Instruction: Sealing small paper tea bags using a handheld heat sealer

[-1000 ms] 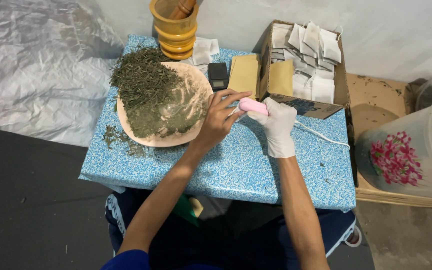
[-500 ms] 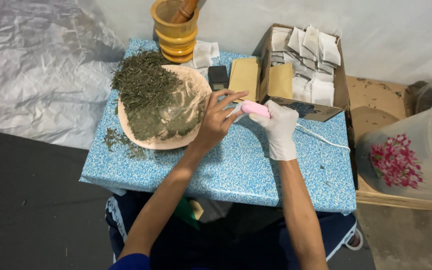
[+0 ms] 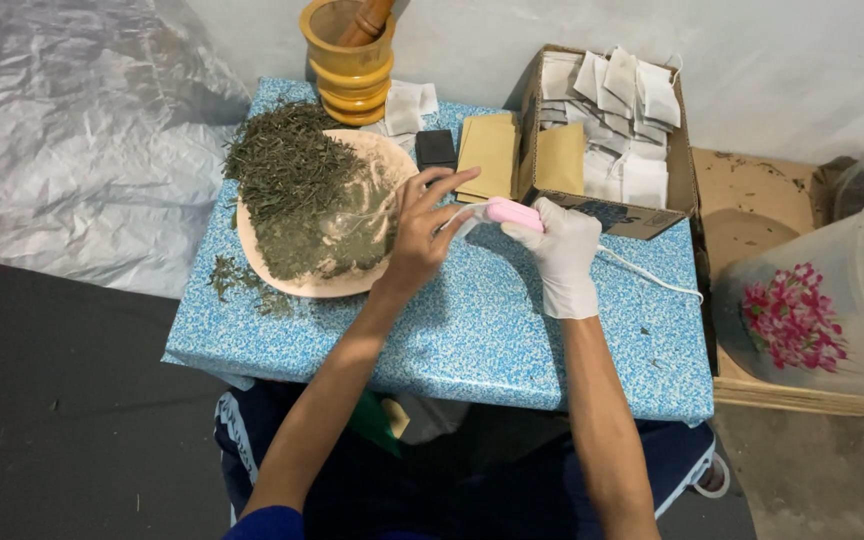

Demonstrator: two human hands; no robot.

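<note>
My arms reach forward over the blue speckled tabletop [image 3: 472, 320]. My right hand [image 3: 560, 250], gloved in white, is wrapped around a pink sealer [image 3: 514, 213] whose white cord [image 3: 652, 280] trails off to the right. My bare left hand [image 3: 422, 235], fingers spread, pinches a small white sachet [image 3: 464, 222] at the sealer's tip, just above the tabletop's middle. Left of it sits a plate [image 3: 352, 285] heaped with dried green herbs [image 3: 292, 180] (some spilled beside it). Farther back: tan envelopes [image 3: 487, 150], a cardboard box [image 3: 642, 215] of white sachets, a yellow mortar [image 3: 350, 60] with pestle.
</note>
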